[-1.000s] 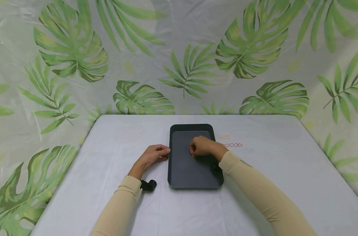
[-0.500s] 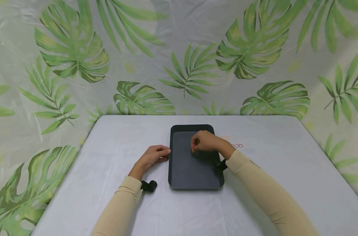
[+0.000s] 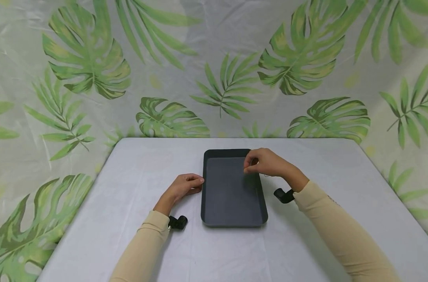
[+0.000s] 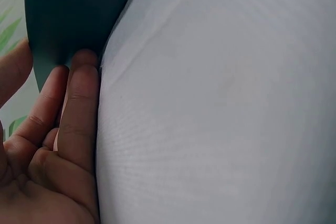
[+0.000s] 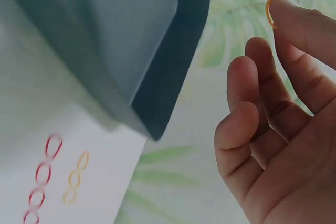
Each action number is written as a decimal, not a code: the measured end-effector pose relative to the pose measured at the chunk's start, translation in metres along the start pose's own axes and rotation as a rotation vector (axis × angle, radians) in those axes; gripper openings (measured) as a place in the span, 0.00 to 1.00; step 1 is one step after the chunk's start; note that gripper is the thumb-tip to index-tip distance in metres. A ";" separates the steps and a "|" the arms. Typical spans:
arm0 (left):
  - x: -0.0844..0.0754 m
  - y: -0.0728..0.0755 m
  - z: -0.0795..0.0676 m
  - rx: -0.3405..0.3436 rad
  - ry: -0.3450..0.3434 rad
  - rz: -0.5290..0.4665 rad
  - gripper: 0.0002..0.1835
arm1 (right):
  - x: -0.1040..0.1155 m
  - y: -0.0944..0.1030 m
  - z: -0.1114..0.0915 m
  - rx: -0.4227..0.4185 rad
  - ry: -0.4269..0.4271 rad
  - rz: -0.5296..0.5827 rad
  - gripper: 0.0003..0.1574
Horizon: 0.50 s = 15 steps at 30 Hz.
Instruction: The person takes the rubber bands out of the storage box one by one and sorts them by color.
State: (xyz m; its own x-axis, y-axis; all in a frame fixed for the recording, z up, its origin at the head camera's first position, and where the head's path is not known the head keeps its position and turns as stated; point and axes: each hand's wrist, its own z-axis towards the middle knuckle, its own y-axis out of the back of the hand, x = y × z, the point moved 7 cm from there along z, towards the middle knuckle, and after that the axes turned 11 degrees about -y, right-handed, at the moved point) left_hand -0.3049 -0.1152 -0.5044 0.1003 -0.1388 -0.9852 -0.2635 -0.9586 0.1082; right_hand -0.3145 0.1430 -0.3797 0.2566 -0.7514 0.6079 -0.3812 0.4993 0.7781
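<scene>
A dark grey rectangular tray lies on the white table. At its left side rests my left hand, palm down in the head view. In the left wrist view its fingers are nearly straight, their tips against the tray's outer wall. My right hand hovers over the tray's upper right rim. Thumb and forefinger pinch a small orange rubber band, seen edge-on in the right wrist view; the other fingers curl loosely.
To the tray's right lie several red rubber bands in a row, with a short row of orange bands beside it. The right hand and forearm hide most of them in the head view. A leaf-patterned cloth hangs behind the table.
My right hand has lifted from over the tray's middle and moved right to its edge, still pinching the orange band. My left hand stays at the tray's left side.
</scene>
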 end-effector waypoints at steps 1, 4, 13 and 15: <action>0.000 0.000 0.000 0.001 -0.001 0.001 0.16 | -0.003 0.003 -0.001 -0.005 -0.007 0.008 0.04; 0.001 0.001 0.000 0.003 0.007 -0.005 0.16 | -0.011 0.009 -0.006 -0.020 -0.022 0.010 0.04; 0.000 0.000 -0.001 0.016 0.001 -0.001 0.17 | -0.032 0.019 -0.014 -0.051 -0.069 -0.036 0.04; -0.001 -0.001 0.000 0.017 -0.003 -0.003 0.17 | -0.039 0.022 -0.015 -0.059 -0.086 -0.041 0.05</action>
State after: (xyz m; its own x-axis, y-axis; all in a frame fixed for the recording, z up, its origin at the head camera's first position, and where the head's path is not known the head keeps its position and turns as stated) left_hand -0.3045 -0.1145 -0.5038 0.0986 -0.1355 -0.9859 -0.2794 -0.9546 0.1033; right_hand -0.3197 0.1900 -0.3838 0.1929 -0.8044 0.5619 -0.3188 0.4902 0.8112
